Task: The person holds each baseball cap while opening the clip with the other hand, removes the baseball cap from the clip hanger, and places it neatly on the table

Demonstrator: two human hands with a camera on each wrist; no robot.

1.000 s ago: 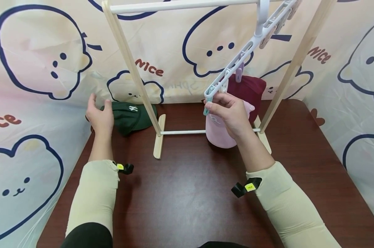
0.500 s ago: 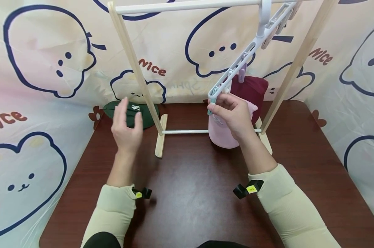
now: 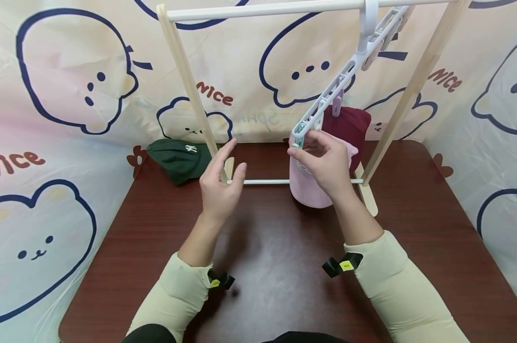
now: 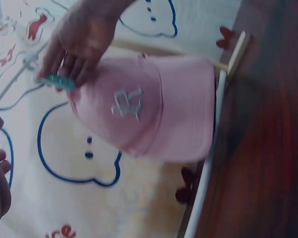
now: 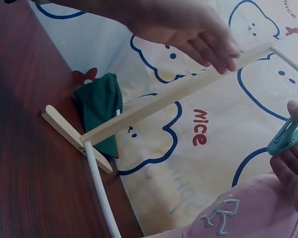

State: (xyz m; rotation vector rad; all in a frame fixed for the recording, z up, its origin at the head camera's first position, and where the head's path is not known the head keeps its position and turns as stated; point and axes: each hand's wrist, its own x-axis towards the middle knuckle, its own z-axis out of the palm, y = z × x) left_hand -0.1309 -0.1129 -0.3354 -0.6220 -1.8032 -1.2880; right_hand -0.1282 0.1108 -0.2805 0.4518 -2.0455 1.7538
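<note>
My right hand point(image 3: 329, 166) pinches a teal clothespin point(image 5: 286, 137) at the near end of a white clip hanger point(image 3: 341, 74). A pink baseball cap point(image 4: 131, 104) with white stitched letters hangs just under that clothespin, its brim down. Whether the clip bites the cap's edge is hard to tell. Behind it hangs a maroon cap point(image 3: 353, 128), near a purple clothespin point(image 3: 337, 104). My left hand point(image 3: 221, 190), fingers extended and holding nothing, is in front of the rack's left post. A dark green cap point(image 3: 174, 159) rests on the table to its left.
The hanger hooks over the white top bar point(image 3: 262, 10) of a wooden rack, whose right post point(image 3: 406, 102) slants beside the maroon cap. A low white crossbar point(image 3: 264, 182) joins the feet. Printed cloth point(image 3: 125, 157) stands behind the brown table point(image 3: 275, 267).
My left hand has moved rightward from beside the green cap to the rack's left post. My right hand stays at the teal clothespin. The head view has shifted slightly.
</note>
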